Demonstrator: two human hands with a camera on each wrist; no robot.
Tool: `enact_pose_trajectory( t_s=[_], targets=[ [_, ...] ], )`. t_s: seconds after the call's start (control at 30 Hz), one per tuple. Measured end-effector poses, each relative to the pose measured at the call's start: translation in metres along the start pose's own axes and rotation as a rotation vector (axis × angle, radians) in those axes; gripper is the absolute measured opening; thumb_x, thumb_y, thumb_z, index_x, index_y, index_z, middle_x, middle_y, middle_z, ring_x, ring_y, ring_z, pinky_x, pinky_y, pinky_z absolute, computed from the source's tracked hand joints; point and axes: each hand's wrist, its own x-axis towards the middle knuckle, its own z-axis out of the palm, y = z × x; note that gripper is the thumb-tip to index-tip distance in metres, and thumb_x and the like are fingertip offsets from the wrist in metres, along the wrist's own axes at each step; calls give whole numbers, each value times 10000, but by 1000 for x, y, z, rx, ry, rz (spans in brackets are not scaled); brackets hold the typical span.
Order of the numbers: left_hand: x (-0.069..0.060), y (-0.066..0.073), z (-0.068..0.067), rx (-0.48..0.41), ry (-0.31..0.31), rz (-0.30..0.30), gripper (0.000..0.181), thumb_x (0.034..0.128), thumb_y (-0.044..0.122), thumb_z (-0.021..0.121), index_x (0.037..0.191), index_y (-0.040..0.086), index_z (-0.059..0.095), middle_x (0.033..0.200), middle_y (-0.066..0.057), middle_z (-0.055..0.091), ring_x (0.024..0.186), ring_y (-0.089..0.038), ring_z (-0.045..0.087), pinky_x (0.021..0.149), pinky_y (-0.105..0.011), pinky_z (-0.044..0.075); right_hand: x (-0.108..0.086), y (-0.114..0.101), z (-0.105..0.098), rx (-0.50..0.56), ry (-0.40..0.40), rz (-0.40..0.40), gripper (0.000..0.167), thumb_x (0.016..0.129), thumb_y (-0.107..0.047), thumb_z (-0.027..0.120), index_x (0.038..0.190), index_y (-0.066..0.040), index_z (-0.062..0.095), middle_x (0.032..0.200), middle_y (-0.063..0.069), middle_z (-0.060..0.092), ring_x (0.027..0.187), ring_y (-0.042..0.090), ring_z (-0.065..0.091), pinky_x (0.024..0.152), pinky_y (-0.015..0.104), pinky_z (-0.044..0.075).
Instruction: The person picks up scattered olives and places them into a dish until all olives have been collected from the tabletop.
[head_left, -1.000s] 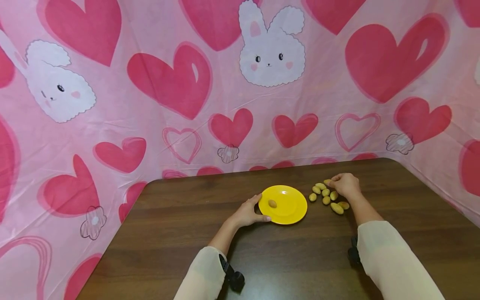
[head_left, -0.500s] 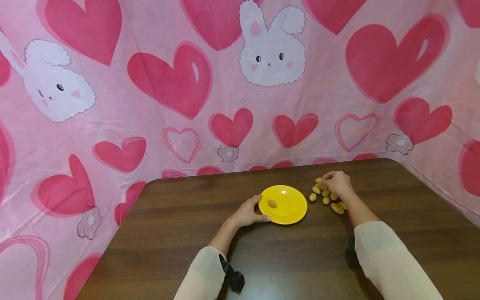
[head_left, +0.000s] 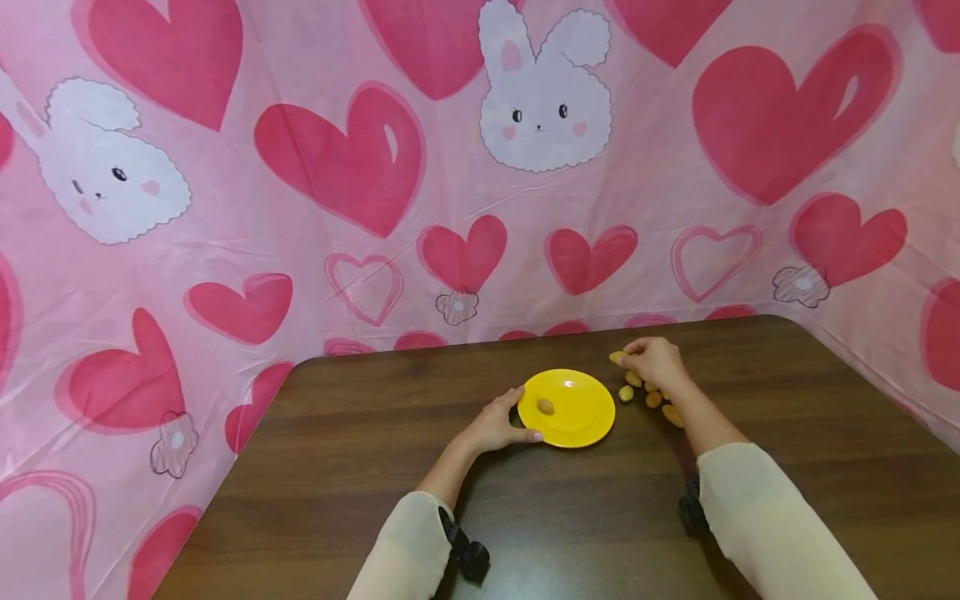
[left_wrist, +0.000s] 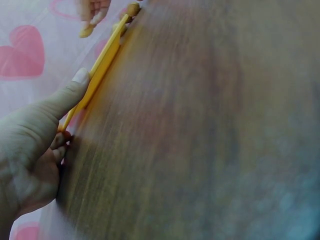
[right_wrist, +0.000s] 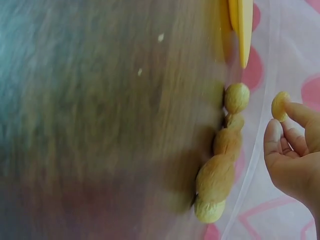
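A yellow plate [head_left: 581,412] lies on the table, with one small tan oval piece [head_left: 545,407] on its left part. My left hand [head_left: 491,425] holds the plate's left rim, thumb at the near edge and fingers farther back. Between thumb and fingertips, my right hand [head_left: 660,365] pinches a yellowish oval piece [right_wrist: 280,106], nut-like in shape, raised above the table. Below that hand lie several similar wrinkled oval pieces [right_wrist: 215,177], right of the plate; the right hand and forearm partly hide them in the head view.
The dark wooden table [head_left: 360,483] ends at a pink cloth backdrop [head_left: 525,200] printed with hearts and rabbits. Black cameras [head_left: 472,560] sit on both wrists. Tiny pale crumbs [right_wrist: 160,37] lie on the tabletop in the right wrist view.
My right hand has moved left over the loose pieces toward the plate, carrying the pinched oval piece. The left hand and the plate stay in place.
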Motion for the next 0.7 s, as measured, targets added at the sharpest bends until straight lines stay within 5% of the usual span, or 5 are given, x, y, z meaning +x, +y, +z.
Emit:
enact_pose_trajectory(
  t_s=[0.7],
  targets=[
    [0,-1,1,-4,-2,-10,904,754,430,732,1463,107,272,1480,-99,291,1346,-287,255,1066,-488,216,1,-31,28,16,-60,-68,291,848,-198,676,997,50,655,899,148,653,802,259,568,724,368,501]
  ],
)
